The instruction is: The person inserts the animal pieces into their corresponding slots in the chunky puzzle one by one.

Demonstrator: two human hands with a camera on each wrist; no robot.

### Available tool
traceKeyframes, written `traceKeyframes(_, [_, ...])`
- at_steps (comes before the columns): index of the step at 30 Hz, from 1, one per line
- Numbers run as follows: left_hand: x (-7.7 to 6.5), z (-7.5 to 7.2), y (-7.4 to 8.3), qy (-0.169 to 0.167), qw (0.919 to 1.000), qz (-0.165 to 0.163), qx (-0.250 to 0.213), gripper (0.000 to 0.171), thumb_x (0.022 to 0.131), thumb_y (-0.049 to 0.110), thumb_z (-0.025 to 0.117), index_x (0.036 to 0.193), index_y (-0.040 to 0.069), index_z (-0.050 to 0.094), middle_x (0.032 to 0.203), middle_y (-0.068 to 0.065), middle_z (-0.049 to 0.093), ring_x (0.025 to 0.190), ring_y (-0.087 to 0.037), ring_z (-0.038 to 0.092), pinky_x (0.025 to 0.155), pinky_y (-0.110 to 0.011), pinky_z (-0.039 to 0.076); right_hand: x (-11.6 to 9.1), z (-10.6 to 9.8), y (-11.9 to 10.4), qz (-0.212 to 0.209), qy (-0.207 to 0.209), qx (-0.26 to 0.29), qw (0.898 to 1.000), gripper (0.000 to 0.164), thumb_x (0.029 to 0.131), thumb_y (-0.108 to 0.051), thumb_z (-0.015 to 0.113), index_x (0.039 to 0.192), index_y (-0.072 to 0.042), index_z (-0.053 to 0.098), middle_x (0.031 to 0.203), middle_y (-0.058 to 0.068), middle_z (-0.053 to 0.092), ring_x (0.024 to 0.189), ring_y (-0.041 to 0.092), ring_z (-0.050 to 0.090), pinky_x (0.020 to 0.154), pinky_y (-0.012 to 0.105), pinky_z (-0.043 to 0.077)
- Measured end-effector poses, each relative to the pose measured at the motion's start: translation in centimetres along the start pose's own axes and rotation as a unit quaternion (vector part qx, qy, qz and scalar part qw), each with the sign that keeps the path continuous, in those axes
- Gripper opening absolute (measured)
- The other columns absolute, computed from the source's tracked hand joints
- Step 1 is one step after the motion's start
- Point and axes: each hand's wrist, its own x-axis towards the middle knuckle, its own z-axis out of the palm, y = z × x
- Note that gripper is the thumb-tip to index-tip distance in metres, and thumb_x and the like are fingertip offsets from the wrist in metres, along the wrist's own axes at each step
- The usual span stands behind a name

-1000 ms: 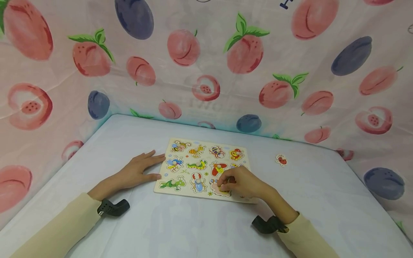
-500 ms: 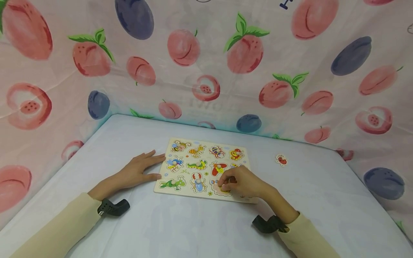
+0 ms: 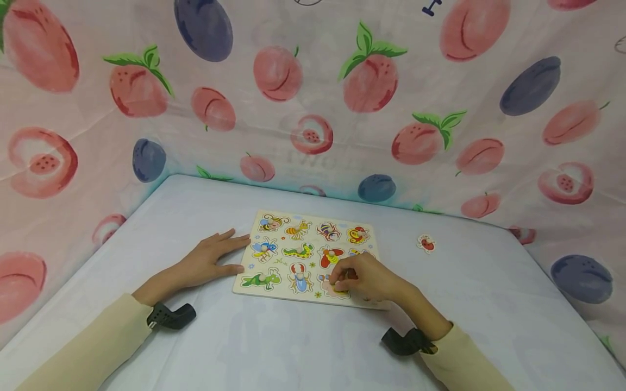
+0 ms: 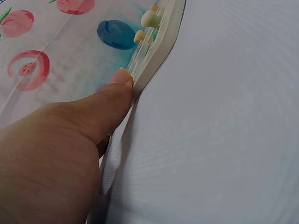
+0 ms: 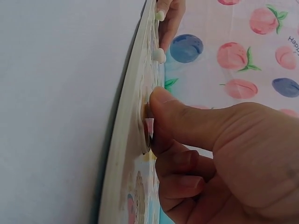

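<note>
A wooden peg puzzle board (image 3: 285,289) with insect pieces lies mid-table. My left hand (image 3: 201,263) rests flat at its left edge, fingers straight and spread; in the left wrist view the thumb (image 4: 110,100) touches the board's side. My right hand (image 3: 369,278) pinches a pink and yellow knobbed puzzle piece (image 3: 326,286) between thumb and forefinger, in the front row right of the blue beetle piece (image 3: 300,282). The right wrist view shows this piece (image 5: 146,140) against the board, slightly raised at one edge. My fingers cover its knob, and the hand hides the board's front right corner.
A loose ladybug piece (image 3: 426,243) lies on the white tablecloth (image 3: 293,347), right of the board. Other knobbed pieces, such as the green grasshopper (image 3: 261,279) and the caterpillar (image 3: 298,251), sit in the board. Behind hangs a fruit-printed curtain (image 3: 235,43).
Almost nothing differs: the left hand keeps its place at the board's edge, and the right hand keeps pinching the same piece with only tiny shifts. The head view has tilted very slightly.
</note>
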Motion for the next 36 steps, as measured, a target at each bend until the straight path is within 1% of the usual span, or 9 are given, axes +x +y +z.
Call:
traceKeyframes(5, [0.0,0.0,-0.1,-0.002,1.0000,0.001,0.000,0.071,0.087,0.046,0.066,0.145,0.012,0.043,0.150,-0.003,0.037,0.142,-0.037,0.017,0.109,-0.061,0.011,0.0,0.1,0.1,0.000,-0.001,0.005,1.000,0.009,0.085,-0.017,0.074,0.086,-0.024,0.069,0.072,-0.015,0.061,0.062,0.007,0.044,0.055,0.023,0.039])
traceKeyframes(12, [-0.2,0.0,0.0,0.004,0.9999,0.010,-0.001,0.070,0.088,0.046,0.065,0.144,0.011,0.044,0.150,-0.004,0.038,0.141,-0.038,0.018,0.109,-0.061,0.011,0.0,0.2,0.1,0.007,-0.002,0.004,1.000,0.007,0.085,-0.018,0.074,0.086,-0.024,0.070,0.073,-0.016,0.062,0.063,0.006,0.044,0.056,0.023,0.039])
traceKeyframes(17, [-0.2,-0.1,0.1,0.004,0.9999,0.010,0.000,0.070,0.088,0.047,0.065,0.144,0.011,0.044,0.150,-0.004,0.038,0.141,-0.038,0.018,0.108,-0.062,0.011,0.0,0.3,0.0,0.008,0.005,-0.001,1.000,0.008,0.083,-0.019,0.076,0.083,-0.025,0.070,0.075,-0.017,0.063,0.067,0.008,0.047,0.059,0.024,0.041])
traceKeyframes(22, [-0.2,-0.1,0.1,0.006,0.9999,0.010,0.002,0.070,0.087,0.047,0.065,0.144,0.012,0.044,0.150,-0.004,0.038,0.141,-0.038,0.018,0.109,-0.061,0.012,0.1,0.4,0.1,0.001,0.012,-0.006,1.000,0.008,0.082,-0.019,0.077,0.080,-0.023,0.070,0.073,-0.016,0.062,0.064,0.008,0.047,0.056,0.024,0.040])
traceKeyframes(27, [-0.2,0.0,0.1,0.007,0.9999,0.011,0.000,0.070,0.087,0.046,0.065,0.144,0.011,0.044,0.149,-0.005,0.039,0.141,-0.038,0.019,0.108,-0.062,0.012,0.2,0.4,0.2,0.002,0.012,0.002,1.000,0.008,0.082,-0.021,0.077,0.081,-0.025,0.070,0.069,-0.015,0.060,0.060,0.007,0.046,0.053,0.022,0.037])
traceKeyframes(31, [-0.2,-0.1,0.1,0.009,0.9998,0.015,-0.003,0.070,0.087,0.045,0.066,0.144,0.011,0.044,0.149,-0.005,0.039,0.141,-0.038,0.019,0.109,-0.061,0.012,0.3,0.4,0.7,-0.004,0.011,0.012,1.000,0.009,0.081,-0.024,0.078,0.083,-0.026,0.069,0.068,-0.012,0.057,0.062,0.008,0.048,0.054,0.022,0.040])
traceKeyframes(34, [-0.2,-0.1,0.1,0.010,0.9998,0.018,-0.003,0.069,0.088,0.045,0.065,0.144,0.010,0.045,0.149,-0.005,0.040,0.141,-0.039,0.019,0.108,-0.062,0.012,0.3,0.3,1.3,-0.012,0.007,0.030,0.999,0.009,0.081,-0.026,0.078,0.084,-0.026,0.069,0.069,-0.010,0.058,0.064,0.008,0.050,0.055,0.022,0.042])
traceKeyframes(36, [-0.2,-0.1,0.2,0.009,0.9998,0.017,-0.003,0.070,0.087,0.045,0.066,0.144,0.011,0.044,0.149,-0.005,0.039,0.141,-0.038,0.019,0.109,-0.061,0.012,0.2,0.3,1.8,-0.013,0.002,0.048,0.999,0.010,0.081,-0.028,0.078,0.085,-0.026,0.069,0.069,-0.009,0.058,0.062,0.009,0.050,0.053,0.022,0.041])
